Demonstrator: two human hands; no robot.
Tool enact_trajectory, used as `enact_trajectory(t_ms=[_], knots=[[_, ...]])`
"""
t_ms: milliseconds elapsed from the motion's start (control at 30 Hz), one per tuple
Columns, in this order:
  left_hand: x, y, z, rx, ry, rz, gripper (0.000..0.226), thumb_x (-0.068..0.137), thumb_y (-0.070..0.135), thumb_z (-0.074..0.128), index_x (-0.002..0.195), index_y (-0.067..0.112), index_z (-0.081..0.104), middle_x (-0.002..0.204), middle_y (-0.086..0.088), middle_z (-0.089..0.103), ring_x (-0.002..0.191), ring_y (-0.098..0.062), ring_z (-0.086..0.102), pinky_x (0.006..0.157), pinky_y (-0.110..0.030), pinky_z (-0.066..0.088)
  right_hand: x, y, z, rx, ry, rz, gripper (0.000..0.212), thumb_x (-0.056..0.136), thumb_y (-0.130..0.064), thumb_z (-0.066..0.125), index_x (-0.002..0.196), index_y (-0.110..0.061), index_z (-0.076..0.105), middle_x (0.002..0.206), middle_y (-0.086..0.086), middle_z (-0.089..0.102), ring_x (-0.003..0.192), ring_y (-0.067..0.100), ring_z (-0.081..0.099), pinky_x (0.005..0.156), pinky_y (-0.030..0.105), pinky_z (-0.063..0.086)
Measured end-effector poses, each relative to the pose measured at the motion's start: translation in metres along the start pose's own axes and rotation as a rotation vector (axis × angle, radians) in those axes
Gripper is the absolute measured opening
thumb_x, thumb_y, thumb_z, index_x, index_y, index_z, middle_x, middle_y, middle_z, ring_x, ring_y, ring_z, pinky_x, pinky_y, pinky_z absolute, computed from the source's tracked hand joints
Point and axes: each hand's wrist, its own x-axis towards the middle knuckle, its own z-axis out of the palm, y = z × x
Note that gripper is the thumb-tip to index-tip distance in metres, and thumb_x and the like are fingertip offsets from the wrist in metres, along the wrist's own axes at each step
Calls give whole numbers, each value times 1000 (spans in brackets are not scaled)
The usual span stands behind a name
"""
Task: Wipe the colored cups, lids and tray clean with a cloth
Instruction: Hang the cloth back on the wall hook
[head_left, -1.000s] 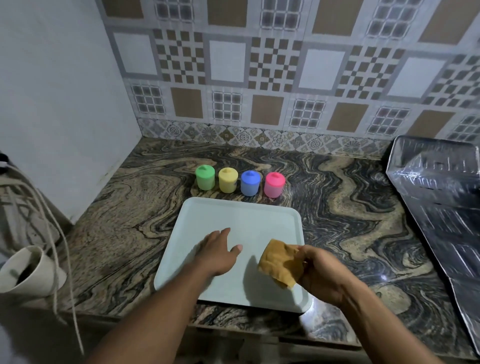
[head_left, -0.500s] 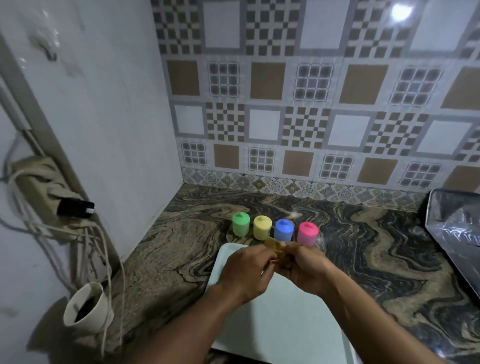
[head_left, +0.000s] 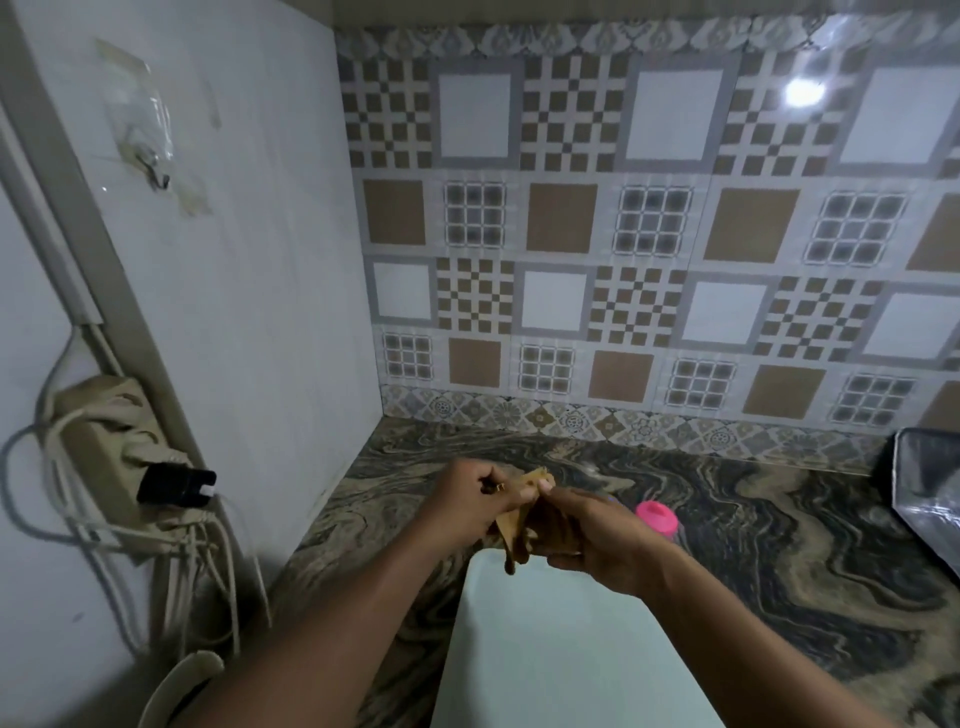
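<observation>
A tan cloth hangs between both hands, raised above the far end of the pale green tray. My left hand pinches its upper edge and my right hand grips it from the right. Just past my right hand, the pink cup with its lid stands on the counter. My hands hide the green, yellow and blue cups.
The marbled stone counter meets a patterned tile wall at the back. On the left wall hangs a power strip with a black plug and cables. A pale mug rim shows bottom left. A foil-covered surface lies at right.
The view has tilted up towards the wall. My hands, which met on the cloth half a second ago, have risen with it in the frame and now cover three of the cups.
</observation>
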Motion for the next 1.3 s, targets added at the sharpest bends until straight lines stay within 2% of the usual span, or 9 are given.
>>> enact_trajectory(t_ms=[100, 300, 467, 600, 733, 867, 1033, 1200, 1300], knots=[[13, 2, -14, -123, -45, -93, 22, 90, 39, 72, 78, 21, 76, 84, -1, 77, 85, -18, 72, 86, -45, 58, 11, -6, 5, 81, 22, -15, 27, 103, -26, 53, 111, -3, 65, 83, 14, 75, 91, 33, 71, 97, 57, 52], [32, 2, -41, -394, -135, -194, 14, 94, 19, 68, 99, 9, 77, 102, -15, 74, 101, -31, 70, 100, -49, 54, 35, -21, 25, 130, 78, 1, 31, 104, -25, 48, 118, -5, 68, 106, 22, 74, 98, 38, 70, 79, 48, 59], [44, 3, -59, -645, -197, -256, 23, 96, 9, 63, 112, -6, 69, 97, -24, 70, 86, -33, 70, 85, -49, 60, 51, -30, 36, 172, 83, 21, 34, 105, -23, 43, 116, -3, 67, 107, 26, 73, 87, 32, 68, 63, 36, 56], [51, 2, -69, -660, -189, -246, 19, 93, 10, 67, 107, -2, 69, 88, -18, 73, 77, -27, 73, 65, -37, 62, 58, -35, 47, 227, 37, 30, 32, 106, -26, 42, 108, -5, 66, 76, 11, 70, 71, 23, 63, 66, 36, 52], [60, -4, -73, -679, -106, -247, 26, 92, 15, 70, 109, -4, 67, 85, -17, 73, 79, -27, 72, 80, -46, 62, 59, -40, 58, 228, -73, -60, 36, 104, -37, 45, 106, -8, 65, 74, 7, 67, 67, 19, 61, 66, 35, 52], [64, -3, -82, -696, -94, -243, 17, 95, 21, 67, 94, 4, 68, 80, -15, 72, 74, -25, 72, 64, -35, 60, 63, -43, 62, 170, -132, -220, 47, 94, -41, 64, 125, -10, 47, 93, 13, 64, 79, 25, 62, 68, 40, 55], [72, -1, -87, -664, -82, -238, 24, 97, 29, 63, 100, 6, 69, 97, -19, 71, 87, -31, 70, 76, -40, 58, 62, -47, 69, 99, -156, -340, 28, 88, -28, 69, 103, -11, 53, 87, 16, 63, 72, 26, 62, 70, 40, 55], [73, -1, -89, -707, -95, -283, 39, 101, 41, 52, 82, 11, 70, 84, -12, 72, 81, -28, 68, 72, -37, 56, 63, -53, 75, 82, -113, -370, 23, 98, -26, 59, 96, -3, 60, 84, 24, 61, 74, 31, 60, 70, 38, 56], [75, -3, -95, -692, -86, -281, 39, 100, 41, 53, 104, 7, 72, 99, -17, 72, 91, -30, 68, 76, -38, 56, 62, -60, 81, 12, -105, -401, 30, 97, -33, 60, 93, -4, 61, 76, 16, 64, 73, 30, 62, 64, 32, 54]])
